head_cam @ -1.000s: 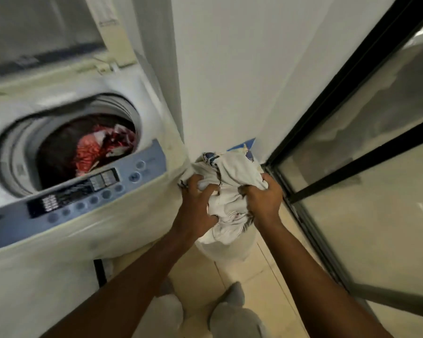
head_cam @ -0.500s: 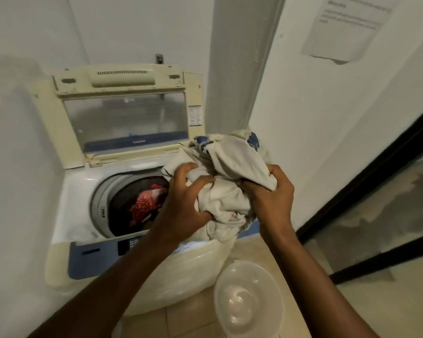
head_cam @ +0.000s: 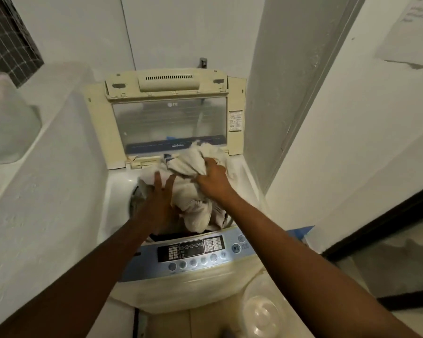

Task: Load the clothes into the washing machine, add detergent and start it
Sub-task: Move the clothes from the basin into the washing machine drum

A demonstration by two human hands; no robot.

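Observation:
A top-loading washing machine (head_cam: 198, 279) stands in front of me with its cream lid (head_cam: 169, 118) raised against the back wall. A bundle of off-white clothes (head_cam: 193, 198) sits over the drum opening and covers most of it. My left hand (head_cam: 160, 198) presses on the left side of the bundle with fingers spread and straight. My right hand (head_cam: 211, 179) grips a fold of the cloth at the bundle's top right. The blue control panel (head_cam: 193, 252) with buttons runs along the machine's front edge, below both forearms.
A clear plastic basin (head_cam: 263, 313) lies on the tiled floor at the machine's right front. A white ledge (head_cam: 42, 167) rises on the left, with a clear plastic container (head_cam: 7, 123) on it. A wall column (head_cam: 279, 93) and a dark door frame (head_cam: 381, 225) close in on the right.
Both hands carried the clothes bundle from beside the machine up over the drum and lowered it into the opening. My left hand let go of its grip and now presses flat.

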